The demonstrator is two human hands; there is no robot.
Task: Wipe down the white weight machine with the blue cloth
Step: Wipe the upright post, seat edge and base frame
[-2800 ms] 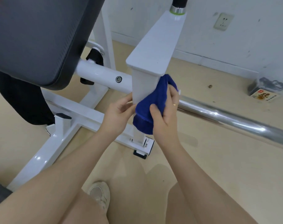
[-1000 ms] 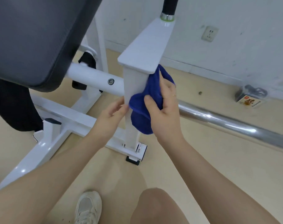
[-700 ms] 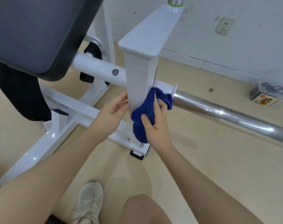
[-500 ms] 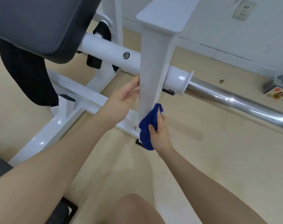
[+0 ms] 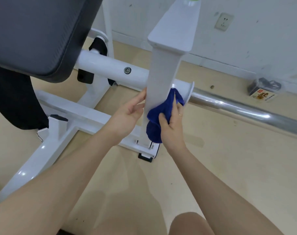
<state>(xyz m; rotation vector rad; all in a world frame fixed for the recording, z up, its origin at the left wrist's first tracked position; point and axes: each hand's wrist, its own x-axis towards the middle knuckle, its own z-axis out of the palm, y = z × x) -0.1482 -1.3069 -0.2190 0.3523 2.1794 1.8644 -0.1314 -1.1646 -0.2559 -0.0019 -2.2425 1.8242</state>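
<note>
a view looking down from a person's head at their two bare forearms reaching toward a white weight machine point(image 5: 108, 70) on a tan floor point(image 5: 229, 167).

at the centre stands the machine's upright white post point(image 5: 161, 92), square in section and capped by a slanted white plate. the right hand point(image 5: 172, 128) grasps a bunched blue cloth point(image 5: 163, 114) and holds it against the right face of the post, low down, with the thumb curled over the front of the cloth and the fingers wrapped around its far side. there is a ring on one finger. the cloth sits between the palm and the post, part of it bulging out below the thumb and part rising above the fingers to touch the white collar of the horizontal tube behind.

the left hand point(image 5: 127, 116) is relaxed and holds nothing; its fingertips rest on the left face of the post, level with the cloth, so the two hands flank the post.

a chrome bar point(image 5: 246, 109) runs off to the right from the collar. a dark padded seat point(image 5: 35, 31) fills the upper left. near the white wall point(image 5: 246, 48) lie a small box point(image 5: 263, 95) and a wall socket point(image 5: 223, 21). a bare knee point(image 5: 190, 224) shows at the bottom edge.
</note>
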